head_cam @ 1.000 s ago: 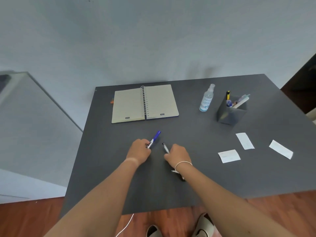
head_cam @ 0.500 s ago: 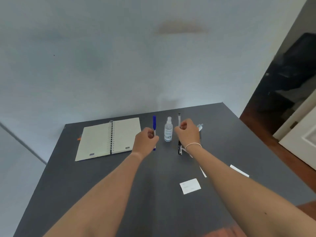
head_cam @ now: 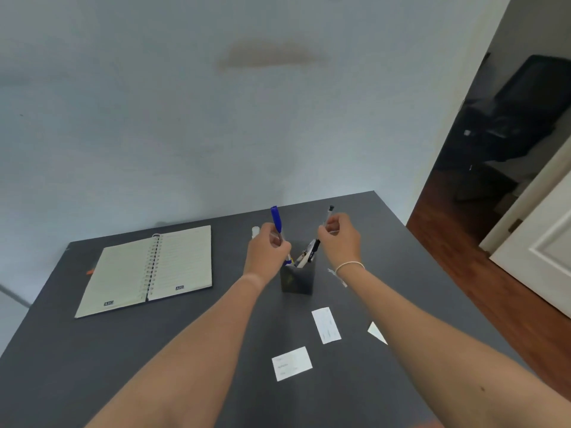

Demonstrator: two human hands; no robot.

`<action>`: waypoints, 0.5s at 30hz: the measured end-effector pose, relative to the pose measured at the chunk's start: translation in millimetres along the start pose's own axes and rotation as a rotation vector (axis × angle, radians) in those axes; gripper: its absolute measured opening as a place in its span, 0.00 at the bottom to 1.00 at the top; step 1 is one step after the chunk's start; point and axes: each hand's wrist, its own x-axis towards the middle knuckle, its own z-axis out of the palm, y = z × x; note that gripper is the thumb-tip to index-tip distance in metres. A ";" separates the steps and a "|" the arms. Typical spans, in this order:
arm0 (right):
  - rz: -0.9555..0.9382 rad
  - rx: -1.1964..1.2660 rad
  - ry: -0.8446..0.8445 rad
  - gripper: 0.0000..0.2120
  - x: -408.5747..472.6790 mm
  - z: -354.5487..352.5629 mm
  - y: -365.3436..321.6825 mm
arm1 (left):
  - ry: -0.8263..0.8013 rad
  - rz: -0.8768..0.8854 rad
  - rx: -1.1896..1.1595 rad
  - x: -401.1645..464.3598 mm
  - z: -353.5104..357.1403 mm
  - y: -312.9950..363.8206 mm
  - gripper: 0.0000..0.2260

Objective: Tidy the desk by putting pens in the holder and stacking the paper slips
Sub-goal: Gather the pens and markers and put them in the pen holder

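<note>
An open spiral notebook (head_cam: 148, 270) lies flat at the left of the dark matte desk (head_cam: 92, 350), its cream ruled pages split by a wire coil. A small orange thing shows at its left edge, too little to name.

Right of the notebook, the left hand (head_cam: 267, 253) is raised above the desk, fingers closed around a blue-capped pen (head_cam: 276, 219) held nearly upright, cap up, its lower end at the mouth of the holder. A white bottle top (head_cam: 255, 231) peeks out behind this hand.

The pen holder (head_cam: 297, 279) is a dark, square-sided box standing between the two wrists, with several pens (head_cam: 309, 253) already leaning inside.

The right hand (head_cam: 340, 239), a thin white band at the wrist, pinches a clear-barrelled pen with a black tip (head_cam: 328, 216), upright and just above and right of the holder.

Nearer the person lie three white paper slips, apart and unstacked: one (head_cam: 292, 363) in front of the holder, one (head_cam: 326, 325) just right of it, and a third (head_cam: 376, 332) partly hidden by the right forearm.

The desk's right edge drops to a wooden floor (head_cam: 482, 267) with a white door (head_cam: 543, 251) beyond; bare desk lies in front of the notebook.
</note>
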 end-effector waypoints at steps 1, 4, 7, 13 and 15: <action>0.005 0.006 -0.014 0.04 1.7 0.5 4.2 | 0.002 0.002 0.025 1.1 4.1 -1.5 0.08; 0.018 0.023 -0.055 0.03 4.6 3.8 15.4 | 0.015 0.010 0.143 1.4 12.6 -7.3 0.05; 0.033 0.031 -0.088 0.02 4.5 7.6 24.8 | 0.024 0.011 0.179 1.3 17.0 -13.0 0.04; 0.062 -0.019 -0.135 0.02 6.9 13.2 43.8 | 0.029 -0.006 0.178 1.2 21.4 -17.3 0.05; 0.070 -0.036 -0.142 0.02 7.0 13.7 48.4 | 0.025 0.003 0.166 1.1 22.2 -17.0 0.07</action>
